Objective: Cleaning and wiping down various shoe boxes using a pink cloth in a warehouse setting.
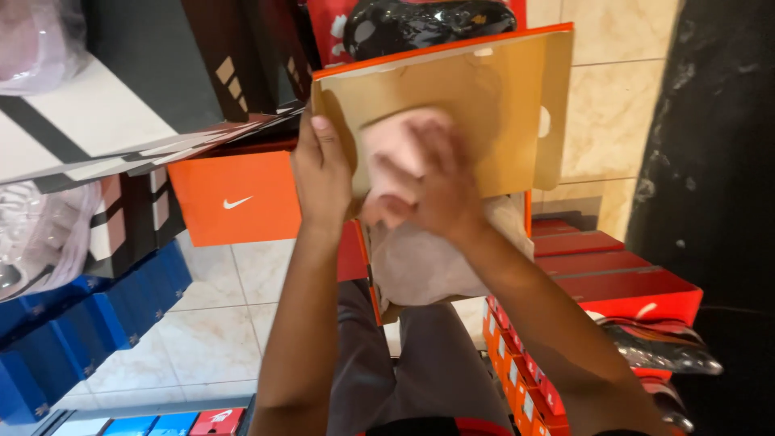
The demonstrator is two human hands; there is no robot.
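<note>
Lap: grey trousers (428, 355), 1 open shoe box (379, 266) resting over them.
Left hand (321, 173): fingers curled on the edge of the box's 1 raised lid (500, 105), thumb on its brown inner face.
Right hand (432, 190): blurred, closed around 1 pink shoe (395, 145) above white wrapping paper (428, 258).
Right side: 3 red boxes (613, 274) stacked.
Left side: 1 orange box (234, 198), 3 blue boxes (73, 323).
Beyond the lid: 1 black shoe (420, 24).
</note>
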